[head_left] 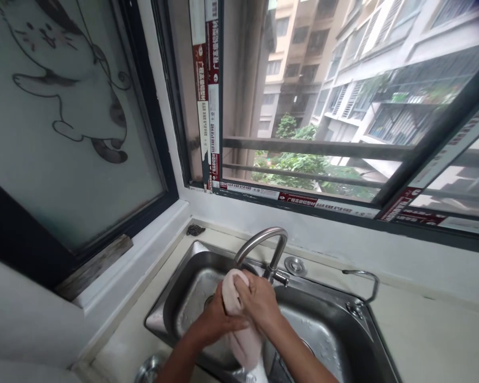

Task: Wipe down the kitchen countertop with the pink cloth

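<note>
A pale pink cloth (247, 346) is bunched up between my two hands, above the double-bowl steel sink (171, 282). My left hand (219, 322) wraps it from the left side, with the thumb across its front. My right hand (261, 298) grips the upper part from the right, fingers curled over the fold. The cloth's lower end hangs down over the divider between the bowls, close to a white thing (257, 374) that I cannot make out. Just above my hands curves the steel faucet (281, 239), its spout end near the top of the cloth.
A round metal drain strainer (295, 266) lies behind the sink, right of the faucet. Farther right stands a thin bent spout (373, 287). A dark scrubber-like lump (195, 230) sits in the counter's back left corner. At bottom left is a shiny metal object (149, 369).
</note>
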Available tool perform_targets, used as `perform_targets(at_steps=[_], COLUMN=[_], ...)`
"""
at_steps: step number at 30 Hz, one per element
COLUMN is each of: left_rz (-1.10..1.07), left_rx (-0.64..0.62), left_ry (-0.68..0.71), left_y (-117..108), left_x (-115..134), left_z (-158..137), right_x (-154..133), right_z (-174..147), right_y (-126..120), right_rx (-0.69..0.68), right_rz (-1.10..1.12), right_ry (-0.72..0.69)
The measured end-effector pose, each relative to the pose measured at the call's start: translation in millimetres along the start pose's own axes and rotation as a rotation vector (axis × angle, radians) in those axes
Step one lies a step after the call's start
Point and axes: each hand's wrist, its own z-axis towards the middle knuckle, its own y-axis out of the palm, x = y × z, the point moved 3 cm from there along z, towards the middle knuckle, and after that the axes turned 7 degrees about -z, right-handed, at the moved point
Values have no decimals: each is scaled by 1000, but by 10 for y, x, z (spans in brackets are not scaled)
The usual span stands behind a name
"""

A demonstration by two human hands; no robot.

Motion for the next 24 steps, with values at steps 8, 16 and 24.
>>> perform_targets(at_steps=[8,16,24], left_rz=[355,431,166], left_rx=[206,377,100], left_ry=[8,33,-87], left_y=[-330,-495,-225], left_x=[-67,67,227], left_z=[20,82,201], right_x=[277,531,804], right_z=[142,240,401], right_y=[-80,279,353], right_rx=[-28,-88,-60], right_rz=[112,592,666], right_ry=[75,272,264])
